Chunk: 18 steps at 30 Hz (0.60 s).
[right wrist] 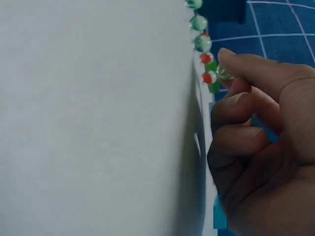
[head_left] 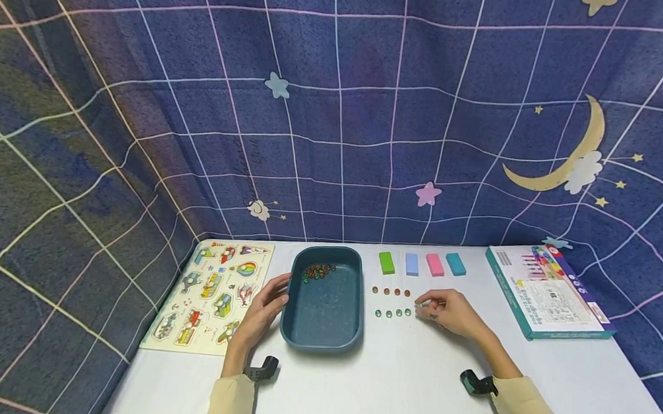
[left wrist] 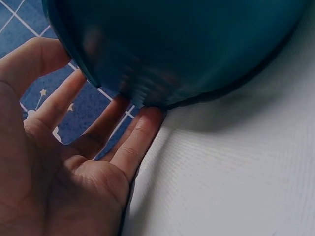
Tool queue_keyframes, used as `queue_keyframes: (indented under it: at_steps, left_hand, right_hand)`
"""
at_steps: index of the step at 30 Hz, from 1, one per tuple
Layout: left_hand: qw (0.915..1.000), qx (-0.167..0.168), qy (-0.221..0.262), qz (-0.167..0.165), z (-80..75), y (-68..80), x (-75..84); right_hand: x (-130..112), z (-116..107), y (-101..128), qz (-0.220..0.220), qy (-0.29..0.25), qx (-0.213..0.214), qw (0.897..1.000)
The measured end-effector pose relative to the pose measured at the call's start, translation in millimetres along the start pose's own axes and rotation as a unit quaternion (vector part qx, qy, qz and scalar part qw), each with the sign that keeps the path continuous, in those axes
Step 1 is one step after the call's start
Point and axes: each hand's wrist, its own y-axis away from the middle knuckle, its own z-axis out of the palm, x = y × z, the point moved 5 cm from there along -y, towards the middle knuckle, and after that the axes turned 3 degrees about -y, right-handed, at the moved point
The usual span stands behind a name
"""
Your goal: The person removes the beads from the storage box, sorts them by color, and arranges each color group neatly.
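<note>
A dark teal basin [head_left: 325,322] stands on the white table, with a cluster of red and green marbles [head_left: 318,271] in its far left corner. My left hand [head_left: 261,313] is beside its left wall, and in the left wrist view the fingertips [left wrist: 149,115] touch the outside. To the right of the basin lie a row of several red marbles [head_left: 386,291] and, nearer to me, a row of several green marbles [head_left: 388,314]. At the right end of these rows, my right hand [head_left: 454,313] pinches a green marble [right wrist: 224,73] between thumb and forefinger, other fingers curled.
Behind the rows stand green [head_left: 386,263], light blue [head_left: 412,265], pink [head_left: 435,265] and teal blocks [head_left: 455,264]. A flat boxed set [head_left: 552,293] lies at the right. At the left, a picture puzzle board [head_left: 208,300] reaches close to the basin. A patterned curtain [head_left: 364,121] hangs behind the table.
</note>
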Motion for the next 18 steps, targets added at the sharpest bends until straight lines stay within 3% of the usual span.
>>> queue_keyframes:
  at_steps: [11, 18]
  left_hand:
    - [1.0000, 0.003, 0.002, -0.004, 0.6, 1.2, 2.2]
    - [1.0000, 0.001, 0.000, -0.005, -0.4, 1.6, 1.9]
  right_hand:
    - [8.4, 6.5, 4.1, 0.014, 0.021, -0.018, 1.000]
    - [-2.4, 1.7, -0.3, 0.004, -0.002, -0.025, 1.000]
